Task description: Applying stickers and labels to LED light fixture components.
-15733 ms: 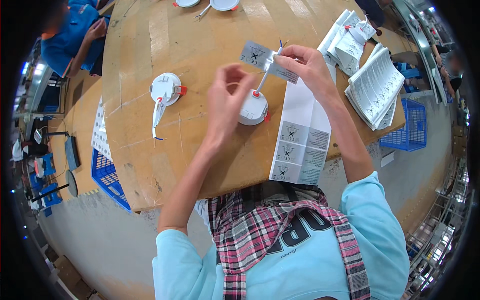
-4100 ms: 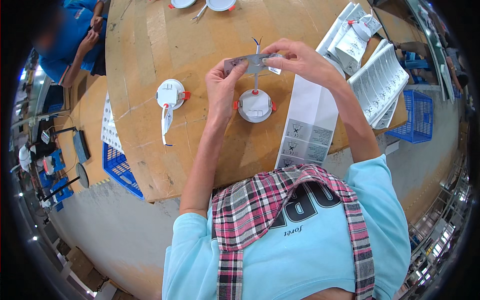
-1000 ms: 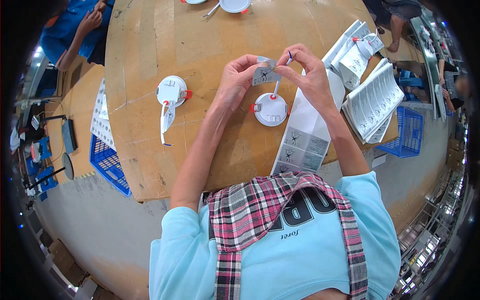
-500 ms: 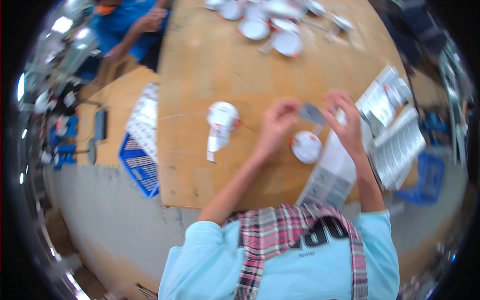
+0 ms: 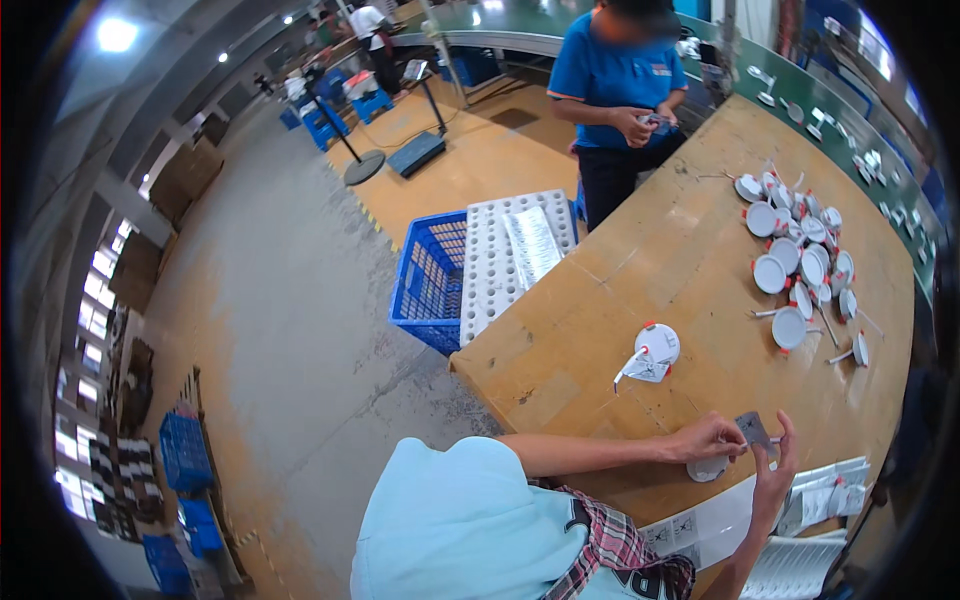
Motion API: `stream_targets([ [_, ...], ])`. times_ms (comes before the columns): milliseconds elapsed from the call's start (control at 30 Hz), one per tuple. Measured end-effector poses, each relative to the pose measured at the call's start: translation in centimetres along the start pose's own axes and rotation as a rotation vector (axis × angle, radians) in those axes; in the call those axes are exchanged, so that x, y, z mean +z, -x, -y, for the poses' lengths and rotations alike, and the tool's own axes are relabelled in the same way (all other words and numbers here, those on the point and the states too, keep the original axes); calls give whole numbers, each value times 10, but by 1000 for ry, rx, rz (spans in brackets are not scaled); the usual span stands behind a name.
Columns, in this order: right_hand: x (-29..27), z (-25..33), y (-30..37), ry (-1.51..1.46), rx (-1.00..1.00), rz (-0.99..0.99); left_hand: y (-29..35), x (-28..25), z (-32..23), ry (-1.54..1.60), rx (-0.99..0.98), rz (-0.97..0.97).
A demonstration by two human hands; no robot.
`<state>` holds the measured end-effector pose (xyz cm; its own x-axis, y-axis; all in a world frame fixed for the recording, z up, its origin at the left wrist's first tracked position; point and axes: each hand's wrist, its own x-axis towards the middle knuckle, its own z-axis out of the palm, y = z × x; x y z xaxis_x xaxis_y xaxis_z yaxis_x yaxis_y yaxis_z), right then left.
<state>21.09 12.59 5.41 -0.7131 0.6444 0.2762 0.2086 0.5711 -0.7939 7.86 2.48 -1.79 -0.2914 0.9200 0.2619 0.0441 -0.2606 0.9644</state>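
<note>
Between my two hands is a small grey label (image 5: 753,431), held over the table. My left hand (image 5: 712,437) pinches its left edge, palm down. The fingertips of my right hand (image 5: 775,462) close on its right side, one finger raised. Just beneath my left hand lies a round white downlight (image 5: 706,468), partly covered by it. Farther left on the table rests another white downlight (image 5: 657,345) with red clips, a short cable and a silvery sticker on it. A long label sheet (image 5: 705,525) lies under my right forearm.
Many white downlights (image 5: 789,270) are heaped at the far right of the wooden table (image 5: 560,345). Paper sheets (image 5: 795,567) and silvery packets (image 5: 825,495) lie near my right arm. Beyond the left edge stand a blue crate (image 5: 425,280) and a perforated white board (image 5: 490,250). A co-worker (image 5: 620,90) handles something small.
My view has swung left and up, bringing in the aisle and the co-worker. Both hands stay together at the grey label, beside the same downlight.
</note>
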Motion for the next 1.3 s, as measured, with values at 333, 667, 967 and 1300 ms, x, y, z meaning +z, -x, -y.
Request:
stream_targets([
  [333,-20,14,-10,-250,468,311,2,4,-5,-583,-43,-233],
  [667,-45,37,31,-205,313,621,12,2,-10,-613,191,-274],
  [967,-26,61,34,-233,316,489,21,-5,-18,-261,31,-257],
  [1300,-23,39,37,164,199,291,38,-12,-18,-254,-242,-46],
])
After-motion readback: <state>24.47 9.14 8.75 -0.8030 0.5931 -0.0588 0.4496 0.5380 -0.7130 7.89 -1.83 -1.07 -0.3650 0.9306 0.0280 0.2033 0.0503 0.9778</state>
